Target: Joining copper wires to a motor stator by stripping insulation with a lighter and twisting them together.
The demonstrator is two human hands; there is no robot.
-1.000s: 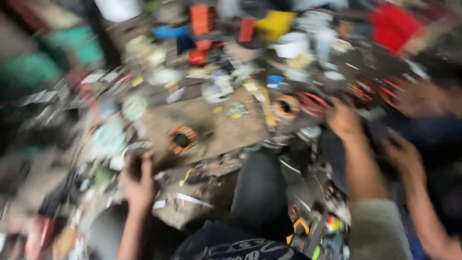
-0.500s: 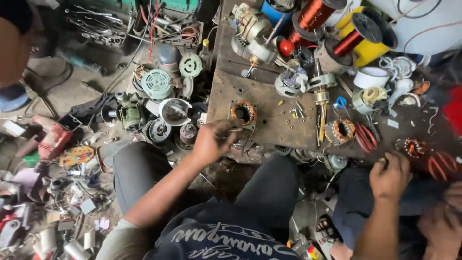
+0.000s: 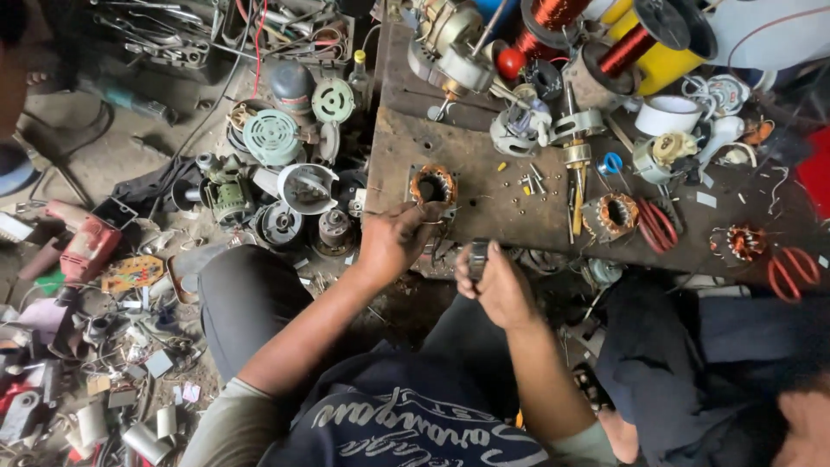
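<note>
My left hand (image 3: 393,242) rests at the near edge of the dark workbench (image 3: 484,203), its fingers pinched on a thin metal rod (image 3: 380,213) that lies sideways. Just beyond its fingertips sits a motor stator with copper winding (image 3: 432,184). My right hand (image 3: 500,285) is close beside the left one, below the bench edge, closed around a small grey metal ring-shaped part (image 3: 477,258). My knees and dark printed shirt fill the bottom of the view.
More copper-wound stators (image 3: 616,214) (image 3: 743,242), copper wire spools (image 3: 631,47), a white tape roll (image 3: 670,112) and loose screws crowd the bench. Fan motors and green covers (image 3: 271,137) and a red drill (image 3: 86,246) litter the floor at left. Another person's dark trousers (image 3: 692,363) are at right.
My right hand has come from the right of the bench to the middle and now grips the metal part. My left hand stays by the stator; the view has moved closer.
</note>
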